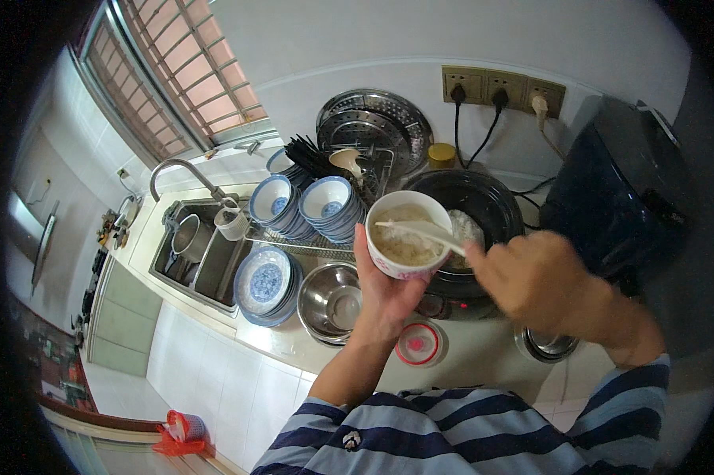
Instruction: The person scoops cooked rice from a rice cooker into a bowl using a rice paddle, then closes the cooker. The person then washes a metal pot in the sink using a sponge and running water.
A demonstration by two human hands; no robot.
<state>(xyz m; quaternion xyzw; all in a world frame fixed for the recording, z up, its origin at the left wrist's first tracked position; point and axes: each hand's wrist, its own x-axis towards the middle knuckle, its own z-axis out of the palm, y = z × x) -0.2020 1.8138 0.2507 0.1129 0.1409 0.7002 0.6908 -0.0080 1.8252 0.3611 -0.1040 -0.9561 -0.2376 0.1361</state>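
My left hand (394,291) is wrapped round a white bowl (402,267) with a pink pattern, held up and tilted toward me. Pale, wet-looking food, perhaps rice, lies inside it. In my right hand (531,277), slightly blurred by motion, is a white spoon (428,229) whose head dips into that bowl. Behind and partly under the bowl stands a black round cooker pot (484,194); whitish food shows in it beside the bowl. A red light glows on the cooker's front, below my hands.
Stacked blue-and-white bowls (325,198), plates (263,279) and steel basins (330,302) stand left of my hands. A red-rimmed round lid (418,343) and steel bowls (548,344) lie near me. A dark appliance (610,198) stands right, plugged cords (495,119) behind, a sink (203,257) far left.
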